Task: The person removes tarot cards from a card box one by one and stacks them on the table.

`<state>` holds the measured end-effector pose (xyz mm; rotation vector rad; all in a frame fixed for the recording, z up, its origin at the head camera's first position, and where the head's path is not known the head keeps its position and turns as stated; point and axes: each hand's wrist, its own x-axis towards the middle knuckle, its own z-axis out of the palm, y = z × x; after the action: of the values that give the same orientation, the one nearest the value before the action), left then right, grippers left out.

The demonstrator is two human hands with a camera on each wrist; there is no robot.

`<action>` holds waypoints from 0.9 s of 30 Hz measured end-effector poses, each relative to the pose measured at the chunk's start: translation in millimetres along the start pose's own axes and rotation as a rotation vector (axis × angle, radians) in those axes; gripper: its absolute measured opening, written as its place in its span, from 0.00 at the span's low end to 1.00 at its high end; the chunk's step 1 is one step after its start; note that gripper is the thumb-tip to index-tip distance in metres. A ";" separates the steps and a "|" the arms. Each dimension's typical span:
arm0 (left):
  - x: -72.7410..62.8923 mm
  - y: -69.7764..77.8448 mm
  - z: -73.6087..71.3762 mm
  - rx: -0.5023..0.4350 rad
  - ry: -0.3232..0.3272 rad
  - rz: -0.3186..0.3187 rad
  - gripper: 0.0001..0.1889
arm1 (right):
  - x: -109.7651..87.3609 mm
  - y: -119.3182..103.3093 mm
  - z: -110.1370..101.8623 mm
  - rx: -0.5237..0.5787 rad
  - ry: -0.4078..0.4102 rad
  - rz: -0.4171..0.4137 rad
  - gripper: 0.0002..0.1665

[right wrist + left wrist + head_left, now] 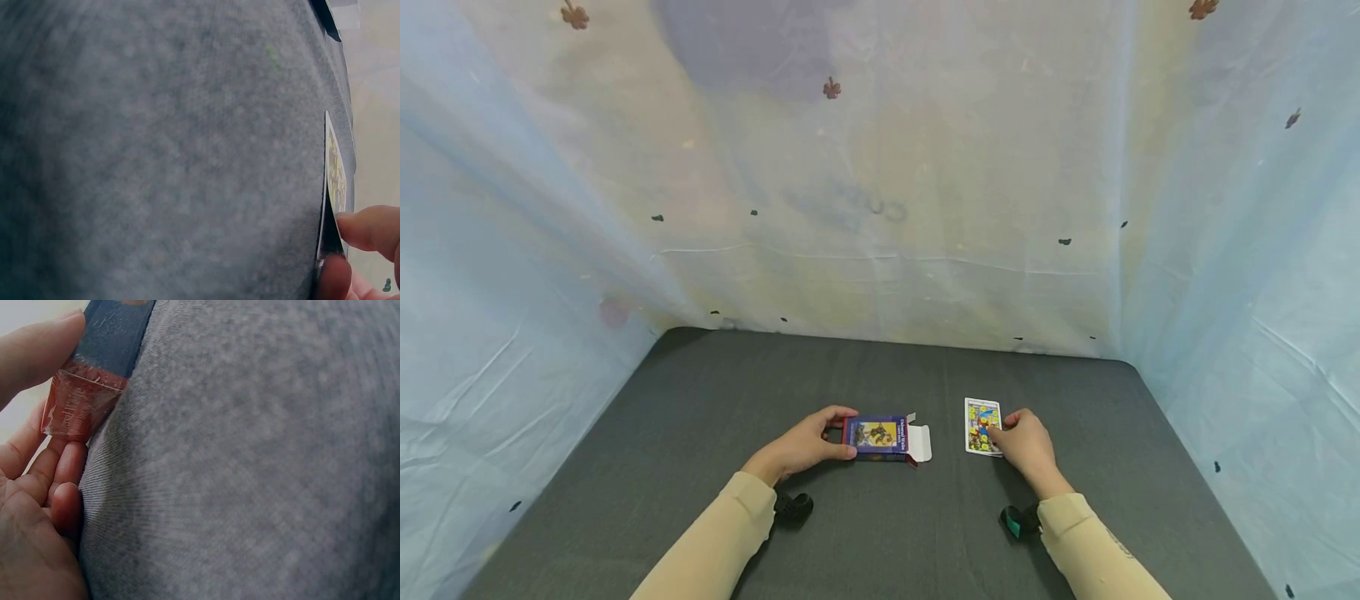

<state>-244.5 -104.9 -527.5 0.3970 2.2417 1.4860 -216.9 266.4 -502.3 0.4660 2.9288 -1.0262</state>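
A blue and red card box (876, 437) with a picture on its front lies on the grey table, its white end flap (920, 443) folded out to the right. My left hand (801, 443) grips the box's left end, thumb at the near side and fingers at the far side. In the left wrist view, clear film covers the red end of the box (84, 403). Right of the box, my right hand (1028, 448) pinches a colourful white-bordered card (980, 421) by its right edge. The right wrist view shows the card's near corner bent up between thumb and finger (332, 278).
Grey cloth covers the table (880, 533). Pale patterned curtains (880, 167) hang behind it and on both sides. Black wrist devices (793, 508) sit under both forearms. A gap of bare table separates the flap from the card.
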 end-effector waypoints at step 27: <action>1.5 -1.6 1.2 0.010 0.010 0.002 0.37 | -20.1 -25.4 17.0 0.182 0.090 -0.175 0.21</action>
<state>-245.2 -103.9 -529.7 0.3957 2.2575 1.4811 -206.3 231.6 -498.2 0.2679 3.0132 -1.3351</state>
